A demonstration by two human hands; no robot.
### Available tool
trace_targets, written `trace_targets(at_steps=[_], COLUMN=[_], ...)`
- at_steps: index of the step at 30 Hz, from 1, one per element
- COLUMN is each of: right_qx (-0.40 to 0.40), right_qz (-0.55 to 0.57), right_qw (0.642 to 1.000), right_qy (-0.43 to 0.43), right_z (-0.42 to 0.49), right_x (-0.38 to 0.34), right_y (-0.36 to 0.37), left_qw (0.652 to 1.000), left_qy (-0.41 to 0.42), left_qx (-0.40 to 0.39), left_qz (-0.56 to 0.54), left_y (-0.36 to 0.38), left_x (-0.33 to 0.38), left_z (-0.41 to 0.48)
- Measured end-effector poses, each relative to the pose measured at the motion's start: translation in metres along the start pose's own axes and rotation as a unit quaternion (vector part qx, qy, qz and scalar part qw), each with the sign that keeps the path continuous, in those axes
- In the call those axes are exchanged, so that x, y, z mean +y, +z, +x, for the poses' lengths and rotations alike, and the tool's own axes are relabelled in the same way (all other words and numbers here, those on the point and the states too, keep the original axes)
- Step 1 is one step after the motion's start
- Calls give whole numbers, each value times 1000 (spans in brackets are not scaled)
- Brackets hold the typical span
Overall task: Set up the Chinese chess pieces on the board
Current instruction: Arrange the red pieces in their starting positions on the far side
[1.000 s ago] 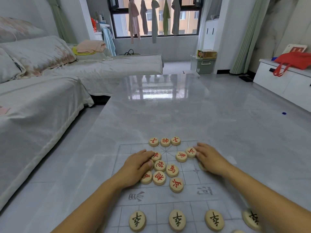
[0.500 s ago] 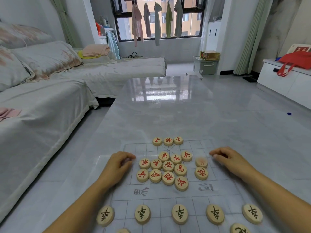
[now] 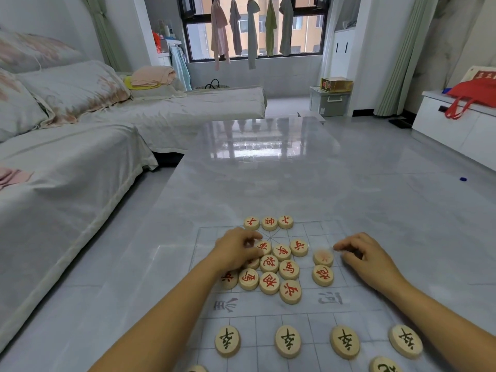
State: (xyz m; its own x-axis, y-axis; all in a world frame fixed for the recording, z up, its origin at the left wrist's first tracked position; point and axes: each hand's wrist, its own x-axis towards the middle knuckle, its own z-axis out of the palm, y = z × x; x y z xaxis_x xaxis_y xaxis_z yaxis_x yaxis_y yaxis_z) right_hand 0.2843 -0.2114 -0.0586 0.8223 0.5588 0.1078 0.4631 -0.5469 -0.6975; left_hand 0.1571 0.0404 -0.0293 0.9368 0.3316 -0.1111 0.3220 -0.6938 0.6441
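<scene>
**Red pieces bunched, both hands in the thick of them**

Since half a second ago my left hand (image 3: pixel 236 251) has slid from the board's left edge into the heap of round, pale wooden pieces with red characters (image 3: pixel 271 269), and my right hand (image 3: pixel 367 257) has drawn closer to the blurred red piece (image 3: pixel 323 257) beside it. That piece is smeared in the picture, so I judge it is moving or has just been nudged.

My left hand lies curled over the heap's upper left, fingers bent onto a piece I cannot see clearly; whether it pinches one or only presses, I cannot tell. My right hand is loosely curled with fingertips pointing at the blurred piece, just beside it, and seems to hold nothing.

The heap sits in the middle of the far half of the thin, translucent gridded board sheet (image 3: pixel 357 302). Three red pieces (image 3: pixel 269 223) already stand in a row on the far edge. Four wooden pieces with black characters (image 3: pixel 288 341) line the near half, spaced apart.

The risks, as I judge them: the heap is packed edge to edge, so dragging one piece out could shove its neighbours off their lines. My left forearm passes close above the near row and could sweep a black piece. The sheet looks light on the glossy grey table (image 3: pixel 268 183), so a sideways push might shift the whole sheet.
</scene>
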Motion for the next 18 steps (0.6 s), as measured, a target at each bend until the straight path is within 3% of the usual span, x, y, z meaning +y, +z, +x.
trace_targets(at_steps=[3, 7, 18], right_qx=[8, 10, -41], right_qz=[5, 4, -86], right_qw=[1000, 1000, 993], right_qy=[-6, -12, -70], right_z=[0, 0, -5], right_x=[1, 4, 0], right_y=[0, 1, 3], left_qw=[996, 996, 995], left_qy=[-30, -63, -70], left_qx=[-41, -45, 67], left_qz=[72, 45, 20], left_y=[5, 5, -28], left_x=[16, 15, -38], left_z=[15, 24, 5])
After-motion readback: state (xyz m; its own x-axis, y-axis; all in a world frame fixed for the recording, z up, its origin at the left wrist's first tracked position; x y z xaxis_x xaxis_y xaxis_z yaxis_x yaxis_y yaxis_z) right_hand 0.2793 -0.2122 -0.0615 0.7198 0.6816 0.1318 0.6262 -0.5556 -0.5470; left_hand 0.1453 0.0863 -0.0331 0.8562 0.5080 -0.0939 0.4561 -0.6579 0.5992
